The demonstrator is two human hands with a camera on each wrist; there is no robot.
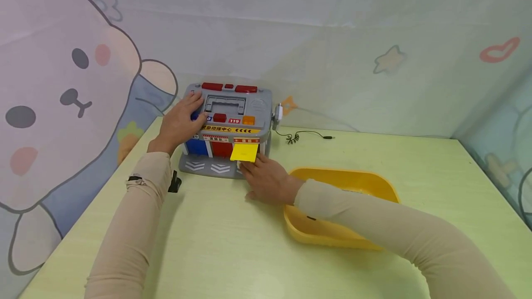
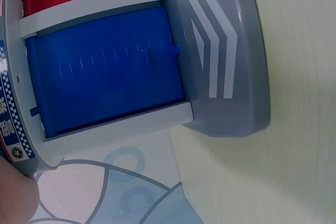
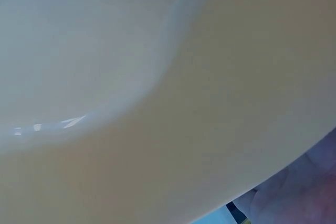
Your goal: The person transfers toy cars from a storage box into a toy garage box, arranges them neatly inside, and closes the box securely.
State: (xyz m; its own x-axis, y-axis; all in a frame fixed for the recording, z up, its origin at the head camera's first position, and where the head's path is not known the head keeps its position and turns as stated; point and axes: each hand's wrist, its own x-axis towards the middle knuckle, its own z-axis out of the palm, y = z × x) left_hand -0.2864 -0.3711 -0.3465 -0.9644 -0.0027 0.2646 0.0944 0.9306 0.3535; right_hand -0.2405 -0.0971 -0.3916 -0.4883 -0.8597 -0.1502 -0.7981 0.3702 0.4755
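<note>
A grey toy garage stands upright at the back of the table, with blue, red and yellow doors. My left hand rests on its top left corner, fingers spread. The blue door is down in the left wrist view. The yellow door is swung up and sticks out. Just beneath it is my right hand, fingers extended at the doorway and thumb apart from them. A small white thing shows at its fingertips; its kind is hidden.
Under my right forearm sits a yellow tub with a few small things inside. A white piece juts from the garage's right side. A thin black cable lies behind, and a small black object is near my left wrist.
</note>
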